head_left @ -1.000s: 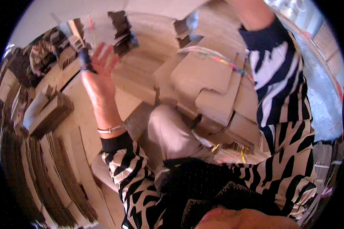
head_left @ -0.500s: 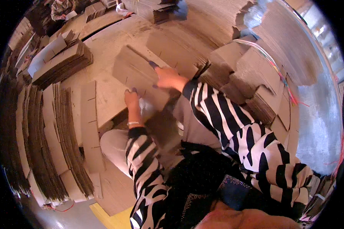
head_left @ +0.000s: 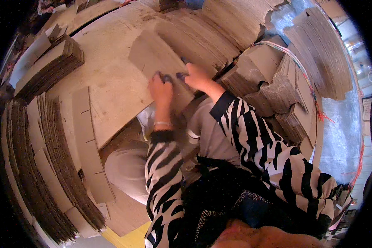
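A flat brown cardboard sheet (head_left: 146, 51), slightly blurred, slants across the near edge of the wooden board, above my knees. My right hand (head_left: 198, 77) has its fingers bent around the sheet's right edge. At its near left side my left hand (head_left: 161, 91) is closed, fingertips pressed on the cardboard. The fingertips of both hands look dark, as if covered. The undersides of the grip are hidden.
A pale wooden board (head_left: 107, 53) lies ahead. Cardboard stacks (head_left: 58, 66) stand at left, with upright rows (head_left: 62, 157) nearer me. More piles (head_left: 252, 70) rise at right, beside coloured strings (head_left: 295, 62). A narrow strip (head_left: 89, 140) leans by my left knee.
My left hand has moved up and right onto the sheet, near my right hand. My right hand has shifted right. The view has also shifted, and the person at the far left is mostly out of it.
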`<state>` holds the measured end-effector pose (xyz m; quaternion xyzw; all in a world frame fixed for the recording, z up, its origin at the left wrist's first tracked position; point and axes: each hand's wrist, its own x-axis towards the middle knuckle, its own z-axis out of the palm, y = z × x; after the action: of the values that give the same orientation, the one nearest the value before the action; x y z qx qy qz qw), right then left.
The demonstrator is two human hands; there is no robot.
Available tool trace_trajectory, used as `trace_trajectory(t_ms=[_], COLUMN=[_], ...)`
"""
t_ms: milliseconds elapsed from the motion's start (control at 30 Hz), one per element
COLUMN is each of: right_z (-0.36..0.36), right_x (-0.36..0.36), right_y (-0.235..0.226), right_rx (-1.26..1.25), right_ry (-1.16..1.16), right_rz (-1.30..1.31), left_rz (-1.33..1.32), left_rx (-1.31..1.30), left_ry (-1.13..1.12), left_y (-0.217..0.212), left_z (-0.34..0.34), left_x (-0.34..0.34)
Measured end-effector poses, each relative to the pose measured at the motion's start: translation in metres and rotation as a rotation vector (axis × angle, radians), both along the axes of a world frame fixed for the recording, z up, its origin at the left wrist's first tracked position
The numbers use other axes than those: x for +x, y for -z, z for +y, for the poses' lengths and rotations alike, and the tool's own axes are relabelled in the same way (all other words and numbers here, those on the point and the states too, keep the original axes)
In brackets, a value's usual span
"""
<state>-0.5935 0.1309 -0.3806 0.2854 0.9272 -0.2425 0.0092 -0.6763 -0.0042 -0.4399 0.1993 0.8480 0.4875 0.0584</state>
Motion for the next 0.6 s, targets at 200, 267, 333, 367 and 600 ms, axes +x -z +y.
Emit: trace_trajectory(t_ms=[200,267,333,367,600], right_z=[0.017,0.035,0.049,0.050,0.065], right_x=[0.005,0.011,0.014,0.012,0.045], right_y=[-0.017,-0.011,0.000,0.000,-0.022], right_rx=[0.486,0.505,0.382,0.438,0.558], right_ry=[0.099,0.060,0.034,-0.021,-0.091], right_rz=[0.216,0.168,-0.064,-0.077,0.143], left_rz=[-0.112,-0.108,-0.112,-0.136,-0.669], left_rx=[-0.004,0.067,0.201,0.217,0.608], left_ry=[0.130,0.101,0.109,0.132,0.243], left_y=[0.001,0.001,0.004,0.009,0.025], left_z=[0.060,0.069,0.070,0.071,0.106], left_x=[-0.011,0.011,0.032,0.035,0.044])
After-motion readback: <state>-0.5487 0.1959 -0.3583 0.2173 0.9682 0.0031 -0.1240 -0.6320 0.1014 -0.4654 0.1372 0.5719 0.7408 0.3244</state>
